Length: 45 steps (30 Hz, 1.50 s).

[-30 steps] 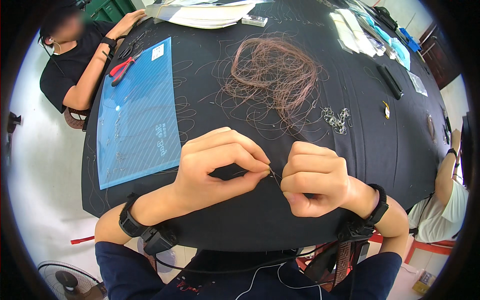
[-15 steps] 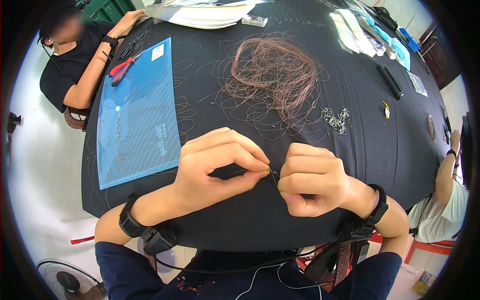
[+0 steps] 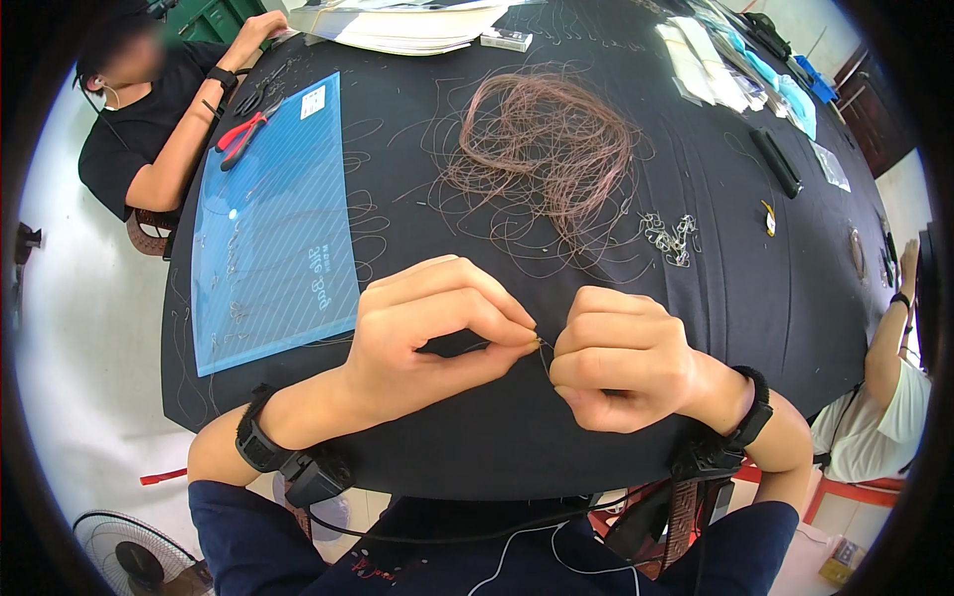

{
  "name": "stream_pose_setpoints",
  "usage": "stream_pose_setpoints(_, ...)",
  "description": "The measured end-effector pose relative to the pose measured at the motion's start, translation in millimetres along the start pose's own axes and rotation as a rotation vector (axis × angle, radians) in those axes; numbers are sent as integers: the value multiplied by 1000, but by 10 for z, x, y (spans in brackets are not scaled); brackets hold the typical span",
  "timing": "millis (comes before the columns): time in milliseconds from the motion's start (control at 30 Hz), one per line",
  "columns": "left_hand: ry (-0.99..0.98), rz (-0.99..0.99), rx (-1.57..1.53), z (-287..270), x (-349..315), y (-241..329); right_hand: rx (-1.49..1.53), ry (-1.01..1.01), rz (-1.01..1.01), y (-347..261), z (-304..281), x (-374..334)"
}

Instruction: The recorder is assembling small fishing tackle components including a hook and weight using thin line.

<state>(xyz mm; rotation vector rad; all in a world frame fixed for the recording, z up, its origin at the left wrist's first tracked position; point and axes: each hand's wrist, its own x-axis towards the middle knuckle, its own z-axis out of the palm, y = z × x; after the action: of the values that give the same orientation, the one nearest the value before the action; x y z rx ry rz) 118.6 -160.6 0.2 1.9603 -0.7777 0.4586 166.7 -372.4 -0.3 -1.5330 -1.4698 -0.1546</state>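
Note:
Above the near part of the table, my left hand (image 3: pixel 422 323) pinches a tiny piece between thumb and forefinger; most of it is hidden by the fingertips. A thin line (image 3: pixel 545 358) runs from that pinch to my right hand (image 3: pixel 626 360), which is curled closed around it just to the right. The two hands are nearly touching. Beyond them lies a large loose tangle of thin brown line (image 3: pixel 547 149). To its right is a small heap of metal hooks (image 3: pixel 671 240).
A blue plastic file bag (image 3: pixel 283 238) lies left, with red-handled pliers (image 3: pixel 238 139) on it. Papers (image 3: pixel 397 30) and a small box (image 3: pixel 506 40) sit at the far side. A black case (image 3: pixel 775 162) lies right. Co-workers sit at left (image 3: pixel 149 129) and right (image 3: pixel 884 397).
The small dark piece that showed between my hands is now mostly covered by my left fingertips. Both hands have barely shifted. The co-worker's hand at right has moved up.

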Motion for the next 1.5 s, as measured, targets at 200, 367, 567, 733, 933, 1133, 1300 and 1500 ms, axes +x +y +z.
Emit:
stream_pose_setpoints(200, -10, -14, 2, -9, 2, 18, -52, 11, 63, 1, -24, 7)
stream_pose_setpoints(367, -28, -25, -5, -1, 23, 46, -76, 65, 123, 7, -46, 16)
stream_pose_setpoints(567, -58, -13, -31, -1, 33, 59, -114, 100, 186, 3, -68, 27)
stream_pose_setpoints(733, -60, -7, -57, 8, 27, 34, -127, 75, 269, 2, -63, 22)
stream_pose_setpoints(933, -51, 21, -52, 16, 24, 16, -131, 65, 260, 11, -51, 28)
stream_pose_setpoints(1133, -45, 20, -34, 15, 21, 16, -77, 57, 210, -6, -58, 19)
stream_pose_setpoints(1300, -51, 14, -43, 19, 15, 18, -84, 76, 196, 8, -39, 30)
stream_pose_setpoints(1500, -85, 22, -53, 18, 18, 5, -123, 66, 247, 19, -42, 22)
